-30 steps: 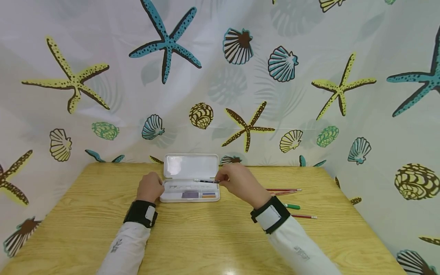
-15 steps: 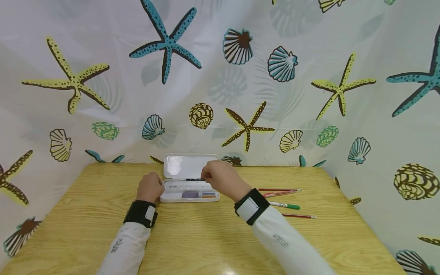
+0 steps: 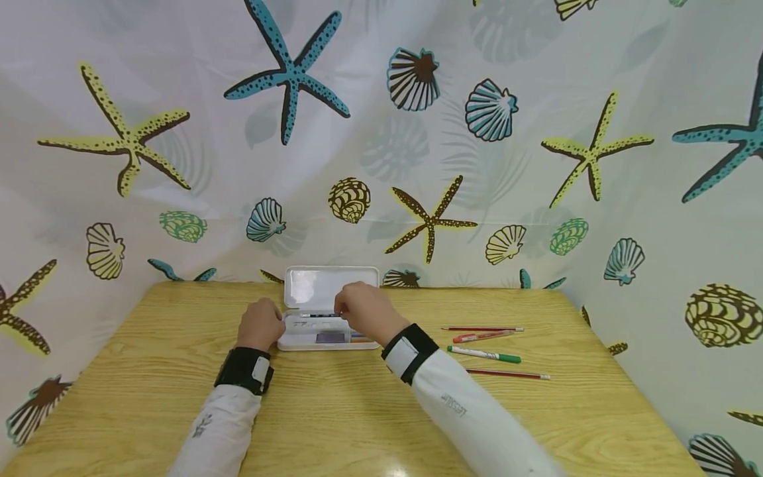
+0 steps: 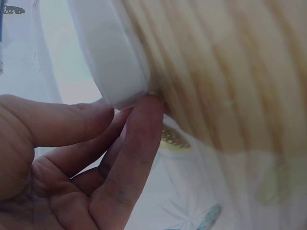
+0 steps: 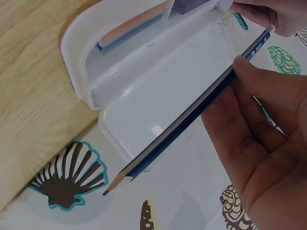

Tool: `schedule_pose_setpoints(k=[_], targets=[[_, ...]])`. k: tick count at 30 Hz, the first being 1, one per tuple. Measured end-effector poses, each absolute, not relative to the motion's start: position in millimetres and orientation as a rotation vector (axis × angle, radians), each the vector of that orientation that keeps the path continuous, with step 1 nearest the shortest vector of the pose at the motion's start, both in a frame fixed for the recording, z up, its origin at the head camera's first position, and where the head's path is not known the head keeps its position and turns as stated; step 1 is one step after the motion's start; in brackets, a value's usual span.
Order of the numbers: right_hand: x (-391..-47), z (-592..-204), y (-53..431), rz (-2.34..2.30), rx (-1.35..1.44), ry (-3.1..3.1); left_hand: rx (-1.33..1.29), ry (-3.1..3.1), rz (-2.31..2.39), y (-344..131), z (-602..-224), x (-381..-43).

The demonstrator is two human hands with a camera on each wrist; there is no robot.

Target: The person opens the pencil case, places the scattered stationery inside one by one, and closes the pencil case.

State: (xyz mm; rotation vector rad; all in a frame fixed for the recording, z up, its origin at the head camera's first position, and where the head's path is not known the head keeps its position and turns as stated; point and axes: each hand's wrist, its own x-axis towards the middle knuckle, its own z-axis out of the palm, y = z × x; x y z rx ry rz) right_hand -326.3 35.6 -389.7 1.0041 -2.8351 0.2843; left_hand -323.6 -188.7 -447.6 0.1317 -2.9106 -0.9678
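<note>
the right hand (image 3: 369, 313) pinches a blue pencil (image 5: 189, 114) over the open white case (image 3: 298, 338), lid on the far side. the fingers of the left hand (image 3: 260, 324) grip the case's left end. a green-capped marker (image 3: 484, 354) lies right on the table (image 3: 334, 411).

I see dark blue with a pale stripe on the pencil (image 5: 182, 123), tan wood at its point. The case (image 3: 298, 346) is white, the block (image 3: 330, 338) inside it purple. My sleeves (image 3: 477, 411) are white, the table (image 3: 346, 411) yellow-brown and grained, the cloth (image 3: 214, 40) pale with blue, yellow and brown starfish (image 3: 292, 73).
</note>
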Motion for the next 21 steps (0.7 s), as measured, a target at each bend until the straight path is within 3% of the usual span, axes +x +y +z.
schedule_pose_setpoints(k=[21], targets=[[-348.6,-418.0,-2.6,0.201,0.955,-2.846,0.13,-2.895,-0.976,-187.6,-445.9,-321.3]])
